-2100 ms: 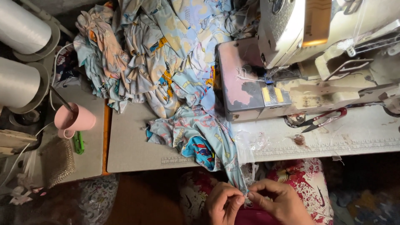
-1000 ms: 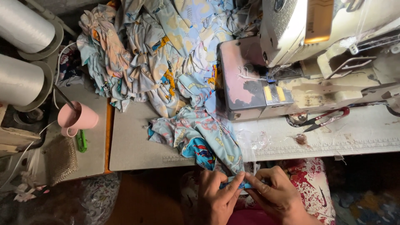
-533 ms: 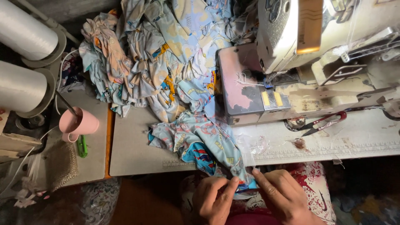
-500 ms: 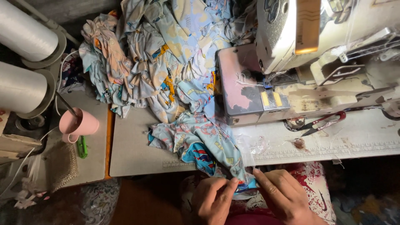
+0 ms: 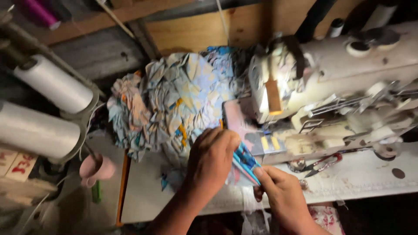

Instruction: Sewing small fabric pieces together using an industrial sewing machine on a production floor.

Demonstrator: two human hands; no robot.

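Note:
My left hand [image 5: 212,162] and my right hand [image 5: 278,191] both grip a small piece of blue patterned fabric [image 5: 245,163] over the white table [image 5: 143,191], just in front of the sewing machine [image 5: 331,91]. The left hand pinches the fabric's upper end, the right hand its lower end. A big heap of printed blue fabric pieces [image 5: 174,100] lies behind the hands, to the left of the machine.
Two large white thread cones [image 5: 52,89] stand at the left. A pink cup [image 5: 93,167] sits on the table's left edge. Red-handled scissors [image 5: 320,164] lie under the machine arm. A wooden wall [image 5: 209,26] stands at the back.
My hands have risen from my lap onto the table with the fabric piece, up to the machine. The view has tilted upward and closer.

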